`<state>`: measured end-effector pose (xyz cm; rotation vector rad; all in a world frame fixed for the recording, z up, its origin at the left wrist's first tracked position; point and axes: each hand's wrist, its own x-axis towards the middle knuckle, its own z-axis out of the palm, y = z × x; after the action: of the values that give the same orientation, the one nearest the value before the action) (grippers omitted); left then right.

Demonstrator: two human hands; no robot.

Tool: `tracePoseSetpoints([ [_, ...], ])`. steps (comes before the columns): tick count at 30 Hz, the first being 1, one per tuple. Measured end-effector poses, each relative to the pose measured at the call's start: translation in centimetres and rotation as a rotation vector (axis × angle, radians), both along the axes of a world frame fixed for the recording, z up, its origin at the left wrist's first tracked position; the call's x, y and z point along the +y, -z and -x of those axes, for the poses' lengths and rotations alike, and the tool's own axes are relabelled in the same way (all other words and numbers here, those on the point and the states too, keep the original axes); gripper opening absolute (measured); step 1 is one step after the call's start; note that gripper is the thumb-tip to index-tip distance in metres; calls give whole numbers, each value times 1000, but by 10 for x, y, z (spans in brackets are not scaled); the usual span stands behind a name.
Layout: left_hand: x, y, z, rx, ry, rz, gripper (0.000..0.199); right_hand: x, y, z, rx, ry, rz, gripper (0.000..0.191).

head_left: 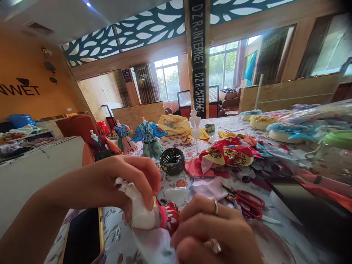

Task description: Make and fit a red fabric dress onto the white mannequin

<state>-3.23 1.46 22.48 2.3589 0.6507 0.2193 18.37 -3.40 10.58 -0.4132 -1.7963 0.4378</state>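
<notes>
Your left hand [139,172] is clamped on the doll [143,211], thumb on the near side and fingers curled over the top; the doll lies tilted in front of you, low in the view and left of centre, its small head end up by your palm and its waist pointing right; a red skirt [172,215] with white patterning sits around the waist end; your right hand [217,231], a ring [216,207] on one finger, is curled with its fingertips right at the skirt's far edge, but blur and overlap hide whether they pinch it, so I cannot tell; a white cloth [155,244] hangs just below the doll; by your left forearm a phone [81,234] lies on the flowered table [180,182]; beyond your hands stands a dark basket [168,169], with a blue-jacketed doll [149,132] behind it to the left and two more dressed dolls farther left; a bare figure [195,126] stands upright behind the basket, to its right; past your right hand lie red-handled scissors [253,211], near a heap of clothes [220,156]; a dark tablet [295,201] is to their right.
</notes>
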Motion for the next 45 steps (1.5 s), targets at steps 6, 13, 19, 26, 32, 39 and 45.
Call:
tracePoseSetpoints([
  [6, -6, -4, -13, 1, -16, 80, 36, 5, -9, 0, 7, -11, 489, 14],
  [13, -8, -13, -34, 133, -74, -5, 34, 4, -11, -5, 93, -133, 789, 12],
  [19, -5, -19, -54, 179, -68, -83, 31, 6, -8, -8, 324, -223, 978, 14],
  [26, -5, -23, -77, 171, -164, -159, 28, 20, -16, -25, 257, -318, 1014, 27],
  [32, 0, -17, -84, 144, -261, -181, 30, 25, -13, -25, 310, -220, 920, 21],
  [39, 3, -16, -83, 265, -427, -224, 42, 22, -12, -18, 239, 125, 714, 11],
  [45, 4, -17, -80, 195, -338, -187, 25, 15, -11, -16, 162, 396, 434, 9],
])
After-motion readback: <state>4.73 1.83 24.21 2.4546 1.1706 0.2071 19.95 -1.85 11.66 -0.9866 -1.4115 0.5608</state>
